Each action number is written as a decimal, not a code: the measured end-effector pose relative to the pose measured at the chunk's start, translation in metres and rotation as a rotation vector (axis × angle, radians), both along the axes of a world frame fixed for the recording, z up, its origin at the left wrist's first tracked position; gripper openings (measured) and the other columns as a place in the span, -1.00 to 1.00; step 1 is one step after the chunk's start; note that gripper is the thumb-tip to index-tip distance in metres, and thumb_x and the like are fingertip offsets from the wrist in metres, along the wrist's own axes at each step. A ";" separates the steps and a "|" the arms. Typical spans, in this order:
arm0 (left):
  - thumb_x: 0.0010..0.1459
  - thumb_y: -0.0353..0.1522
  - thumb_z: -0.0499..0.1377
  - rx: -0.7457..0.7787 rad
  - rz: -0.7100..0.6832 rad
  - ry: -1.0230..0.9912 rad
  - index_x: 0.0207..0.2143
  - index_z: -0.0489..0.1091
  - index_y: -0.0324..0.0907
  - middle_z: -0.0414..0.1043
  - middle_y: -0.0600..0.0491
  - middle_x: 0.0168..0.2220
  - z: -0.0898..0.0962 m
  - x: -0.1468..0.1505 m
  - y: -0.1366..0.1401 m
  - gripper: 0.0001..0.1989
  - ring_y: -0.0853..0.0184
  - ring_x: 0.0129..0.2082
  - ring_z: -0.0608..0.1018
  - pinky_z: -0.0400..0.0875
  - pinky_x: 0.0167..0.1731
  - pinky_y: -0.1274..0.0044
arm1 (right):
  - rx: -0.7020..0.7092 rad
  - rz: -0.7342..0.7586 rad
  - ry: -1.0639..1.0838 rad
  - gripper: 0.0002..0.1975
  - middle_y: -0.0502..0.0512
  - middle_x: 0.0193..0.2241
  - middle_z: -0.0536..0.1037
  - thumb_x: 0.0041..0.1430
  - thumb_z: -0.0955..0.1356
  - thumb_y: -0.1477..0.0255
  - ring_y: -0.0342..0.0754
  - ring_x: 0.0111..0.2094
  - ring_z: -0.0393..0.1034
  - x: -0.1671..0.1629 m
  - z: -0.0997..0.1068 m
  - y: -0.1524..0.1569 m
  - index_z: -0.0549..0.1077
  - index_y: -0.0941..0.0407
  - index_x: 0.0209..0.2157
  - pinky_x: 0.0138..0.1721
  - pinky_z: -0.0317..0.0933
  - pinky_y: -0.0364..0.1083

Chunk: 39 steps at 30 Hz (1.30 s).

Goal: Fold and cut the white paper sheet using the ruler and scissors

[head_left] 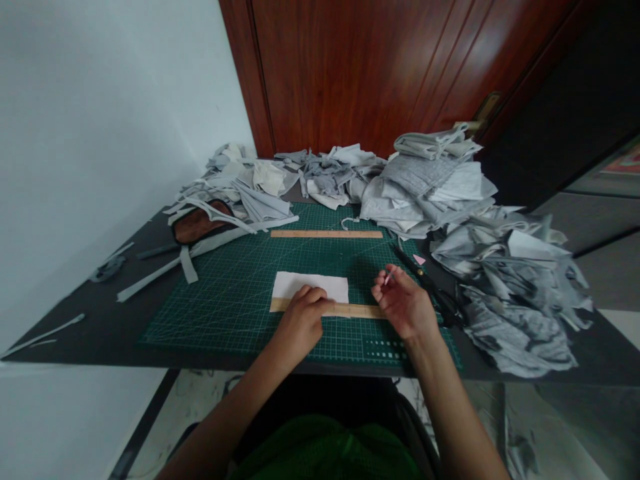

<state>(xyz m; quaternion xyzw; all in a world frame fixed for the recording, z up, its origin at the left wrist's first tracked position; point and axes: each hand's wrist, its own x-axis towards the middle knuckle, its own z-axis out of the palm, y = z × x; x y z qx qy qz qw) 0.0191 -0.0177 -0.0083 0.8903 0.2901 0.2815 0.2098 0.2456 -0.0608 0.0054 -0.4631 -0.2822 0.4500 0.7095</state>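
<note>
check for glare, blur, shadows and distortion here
Head view: pale sheen on the brown door; head view: soft dark shadow on the cutting mat beside the right hand; head view: near ruler too soft to read its markings; head view: door frame leaning, likely lens distortion.

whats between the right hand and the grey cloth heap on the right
In the head view, black-handled scissors lie between the right hand and the grey cloth heap, with a small pink scrap near the blades.
</note>
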 end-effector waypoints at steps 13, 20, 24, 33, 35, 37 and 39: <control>0.17 -0.68 0.05 0.163 0.104 0.224 0.04 0.48 -0.13 0.49 0.00 -0.09 0.005 0.001 -0.006 -0.52 0.13 -0.05 0.43 0.39 -0.05 0.25 | -0.646 0.322 -1.763 -0.87 0.17 -0.23 0.54 0.33 0.37 0.45 0.06 -0.22 0.51 -0.020 0.042 -0.038 0.59 0.08 -0.28 -0.25 0.16 -0.07; 0.33 -0.51 0.10 0.358 0.181 0.096 -0.05 0.48 -0.18 0.48 -0.04 -0.13 0.011 0.001 -0.017 -0.77 0.14 -0.11 0.45 0.40 -0.13 0.29 | -0.604 0.333 -1.720 -0.96 0.14 -0.22 0.53 0.32 0.39 0.47 0.04 -0.19 0.49 -0.020 0.045 -0.036 0.52 0.10 -0.23 -0.27 0.10 -0.08; 0.33 -0.46 0.13 0.390 0.261 -0.028 -0.19 0.50 -0.18 0.47 -0.04 -0.17 0.014 0.000 -0.019 -0.86 0.16 -0.14 0.45 0.39 -0.12 0.31 | -0.552 0.367 -1.613 -0.94 0.08 -0.26 0.50 0.25 0.43 0.49 -0.01 -0.23 0.45 -0.009 0.040 -0.035 0.47 0.10 -0.30 -0.25 0.09 -0.10; 0.33 -0.40 0.14 0.387 0.433 -0.084 -0.11 0.41 -0.18 0.34 -0.17 0.10 0.011 -0.001 -0.017 -0.89 0.04 0.13 0.39 0.36 0.14 0.16 | -0.485 0.311 -1.421 -0.84 -0.01 -0.44 0.45 0.25 0.36 0.42 -0.03 -0.39 0.36 0.015 0.032 -0.041 0.30 0.04 -0.40 -0.35 0.03 -0.10; 0.34 -0.40 0.13 0.371 0.409 -0.041 0.02 0.37 -0.20 0.28 -0.19 0.19 0.009 0.000 -0.016 -0.78 0.00 0.23 0.32 0.31 0.22 0.12 | -0.465 0.285 -1.341 -0.83 -0.02 -0.47 0.44 0.30 0.31 0.37 -0.02 -0.41 0.34 0.014 0.031 -0.042 0.27 0.03 -0.39 -0.36 0.04 -0.10; 0.36 -0.39 0.10 0.328 0.354 0.028 0.12 0.33 -0.21 0.27 -0.18 0.23 0.007 0.000 -0.014 -0.70 0.00 0.27 0.28 0.28 0.26 0.11 | -0.445 0.290 -1.252 -0.80 -0.01 -0.47 0.45 0.36 0.26 0.31 -0.02 -0.41 0.34 0.006 0.031 -0.042 0.26 0.03 -0.39 -0.37 0.06 -0.10; 0.39 -0.39 0.07 0.267 0.297 0.093 0.15 0.33 -0.19 0.29 -0.15 0.23 0.006 0.000 -0.012 -0.69 0.01 0.29 0.27 0.26 0.28 0.12 | -0.440 0.338 -1.187 -0.76 0.00 -0.45 0.46 0.39 0.23 0.27 -0.02 -0.40 0.36 -0.006 0.031 -0.041 0.28 0.04 -0.39 -0.37 0.07 -0.10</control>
